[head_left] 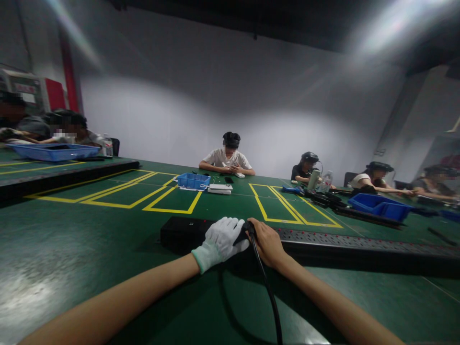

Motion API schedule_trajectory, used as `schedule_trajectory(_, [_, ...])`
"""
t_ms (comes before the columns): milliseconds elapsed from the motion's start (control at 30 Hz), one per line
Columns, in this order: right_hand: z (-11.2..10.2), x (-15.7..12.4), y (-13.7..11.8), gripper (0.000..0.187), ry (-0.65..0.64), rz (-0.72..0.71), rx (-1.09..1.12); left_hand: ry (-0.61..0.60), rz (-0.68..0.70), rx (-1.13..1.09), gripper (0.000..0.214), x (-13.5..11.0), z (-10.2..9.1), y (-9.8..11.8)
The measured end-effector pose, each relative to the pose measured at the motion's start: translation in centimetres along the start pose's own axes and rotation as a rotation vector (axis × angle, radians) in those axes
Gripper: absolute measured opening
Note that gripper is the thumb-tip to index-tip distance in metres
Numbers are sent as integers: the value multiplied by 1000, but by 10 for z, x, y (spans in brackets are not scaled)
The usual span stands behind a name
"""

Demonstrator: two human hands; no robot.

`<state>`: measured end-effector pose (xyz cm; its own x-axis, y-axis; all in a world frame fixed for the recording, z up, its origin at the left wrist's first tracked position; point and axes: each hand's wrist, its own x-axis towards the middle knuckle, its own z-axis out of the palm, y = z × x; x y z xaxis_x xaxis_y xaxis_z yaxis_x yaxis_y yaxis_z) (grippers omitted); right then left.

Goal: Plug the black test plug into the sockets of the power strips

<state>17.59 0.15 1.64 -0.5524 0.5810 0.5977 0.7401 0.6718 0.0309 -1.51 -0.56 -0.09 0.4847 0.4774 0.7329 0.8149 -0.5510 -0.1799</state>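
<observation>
A long black power strip (pixel 323 239) lies across the green table (pixel 72 249) in front of me. My left hand (pixel 223 239), in a white glove, rests curled on the strip's left end, its fingers pressed against a black plug (pixel 247 226). My bare right hand (pixel 266 242) is closed around the same plug from the right. The plug's black cable (pixel 268 292) runs from between my hands down toward me. The socket under the plug is hidden by my hands.
Yellow tape rectangles (pixel 172 203) mark the table. A blue bin (pixel 193 181) and white devices (pixel 220 189) sit mid-table before a seated person (pixel 227 160). More blue bins (pixel 381 206) and several other seated people are at the left and right.
</observation>
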Motion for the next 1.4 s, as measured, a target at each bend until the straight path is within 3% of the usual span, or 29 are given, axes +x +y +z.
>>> schedule_trajectory(1400, [-2, 0, -1, 32, 31, 2, 1, 56, -12, -32, 48, -1, 2, 0])
